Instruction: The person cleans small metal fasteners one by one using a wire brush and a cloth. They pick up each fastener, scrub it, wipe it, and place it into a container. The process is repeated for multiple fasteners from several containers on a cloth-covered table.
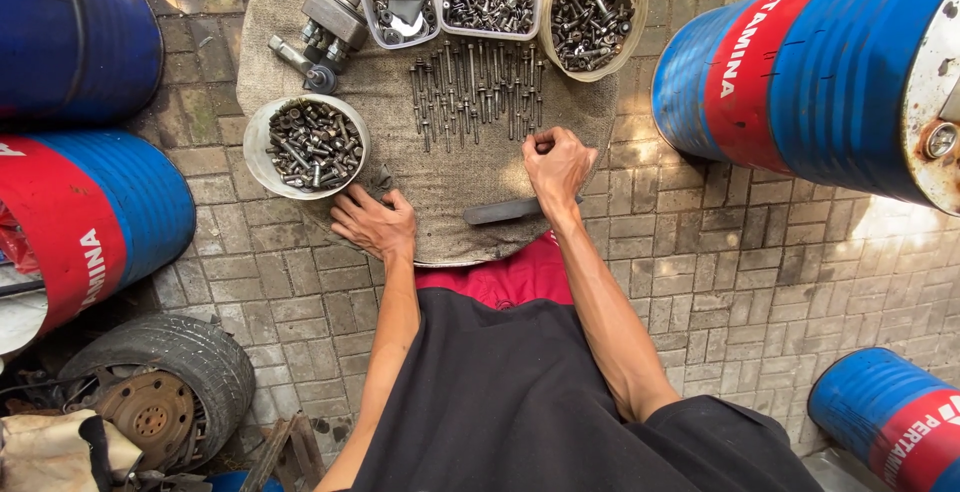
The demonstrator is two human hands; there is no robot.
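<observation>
Hands sorting bolts on a round cloth-covered surface.
Right hand is curled shut near the front edge, just below the row of bolts; whether it pinches one, I cannot tell. Left hand rests spread beside the bowl of nuts.

Outdoor repair yard: oil drums, old tyre, tubs of bolts on brick paving.

Sunlit grey paving bricks, ringed by blue-and-red drums and an old tyre.
</observation>
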